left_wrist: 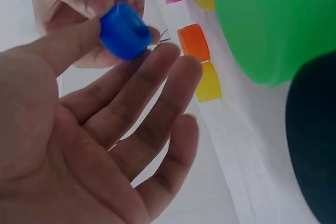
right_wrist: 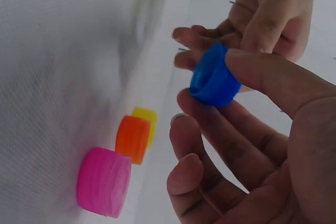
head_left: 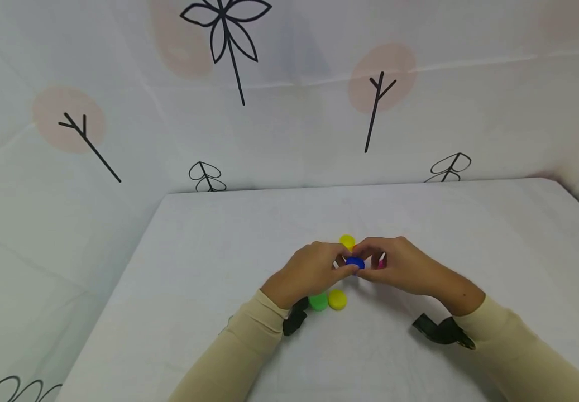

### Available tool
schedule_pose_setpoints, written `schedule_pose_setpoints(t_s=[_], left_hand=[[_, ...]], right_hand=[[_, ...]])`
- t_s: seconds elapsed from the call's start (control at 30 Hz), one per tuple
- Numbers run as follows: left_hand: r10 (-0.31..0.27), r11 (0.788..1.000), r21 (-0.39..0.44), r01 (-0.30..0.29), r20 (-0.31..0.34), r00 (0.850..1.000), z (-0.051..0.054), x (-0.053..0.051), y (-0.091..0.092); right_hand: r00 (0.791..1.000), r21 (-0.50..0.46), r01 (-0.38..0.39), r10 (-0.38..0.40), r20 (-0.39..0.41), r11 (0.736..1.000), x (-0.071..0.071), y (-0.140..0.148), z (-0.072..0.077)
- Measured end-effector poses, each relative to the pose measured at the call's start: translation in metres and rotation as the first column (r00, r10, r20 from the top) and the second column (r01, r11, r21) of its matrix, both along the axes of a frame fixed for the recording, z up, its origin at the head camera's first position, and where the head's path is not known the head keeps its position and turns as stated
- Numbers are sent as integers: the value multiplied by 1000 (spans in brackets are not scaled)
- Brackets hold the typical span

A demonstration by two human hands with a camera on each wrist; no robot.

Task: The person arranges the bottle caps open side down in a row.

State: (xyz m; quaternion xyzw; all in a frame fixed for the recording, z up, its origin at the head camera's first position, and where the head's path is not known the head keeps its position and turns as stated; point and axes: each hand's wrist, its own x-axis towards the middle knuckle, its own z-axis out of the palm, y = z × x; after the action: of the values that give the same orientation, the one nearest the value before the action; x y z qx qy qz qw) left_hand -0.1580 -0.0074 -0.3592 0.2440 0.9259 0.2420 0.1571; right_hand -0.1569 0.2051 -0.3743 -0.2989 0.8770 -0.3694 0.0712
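A blue bottle cap [head_left: 355, 262] is held up over the white table between both hands, tilted with its hollow side showing in the right wrist view. My left hand [head_left: 311, 272] pinches it between thumb and fingers from the left. From the other side my right hand [head_left: 407, 268] pinches the same cap, thumb on top and fingertips below. Beyond the hands lie a yellow cap [head_left: 347, 241], an orange cap [right_wrist: 132, 139] and a pink cap [right_wrist: 104, 182], the pink one mostly behind the right fingers in the head view. A green cap [head_left: 318, 302] touches another yellow cap [head_left: 337, 300] nearer me.
The white-covered table [head_left: 209, 268] reaches back to a hanging cloth [head_left: 294, 139] printed with plant shapes and pink blots. Dark bands sit at both wrists, the left band [head_left: 295, 319] close to the green cap.
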Motion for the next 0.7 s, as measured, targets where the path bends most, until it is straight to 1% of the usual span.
schedule_pose_setpoints(t_s=[0.17, 0.3, 0.37, 0.53, 0.63, 0.7], left_hand=[[-49, 998, -29, 51, 68, 997, 0, 1, -2], [-90, 996, -13, 91, 104, 991, -3, 2, -3], [-102, 995, -8, 104, 107, 989, -4, 3, -3], [-113, 993, -24, 116, 103, 988, -8, 5, -1], [-126, 991, -39, 131, 94, 987, -9, 5, 1], [-141, 988, -53, 145, 74, 987, -9, 4, 2]], right_hand=[[994, 48, -53, 48, 101, 997, 1, 0, 3], [986, 81, -94, 81, 144, 992, 3, 0, 3], [984, 95, -107, 92, 150, 990, 3, -1, 3], [980, 119, -134, 114, 163, 984, 5, -1, 3], [976, 118, -153, 132, 174, 981, 5, -1, 3], [974, 119, -164, 142, 177, 979, 4, 0, 4]])
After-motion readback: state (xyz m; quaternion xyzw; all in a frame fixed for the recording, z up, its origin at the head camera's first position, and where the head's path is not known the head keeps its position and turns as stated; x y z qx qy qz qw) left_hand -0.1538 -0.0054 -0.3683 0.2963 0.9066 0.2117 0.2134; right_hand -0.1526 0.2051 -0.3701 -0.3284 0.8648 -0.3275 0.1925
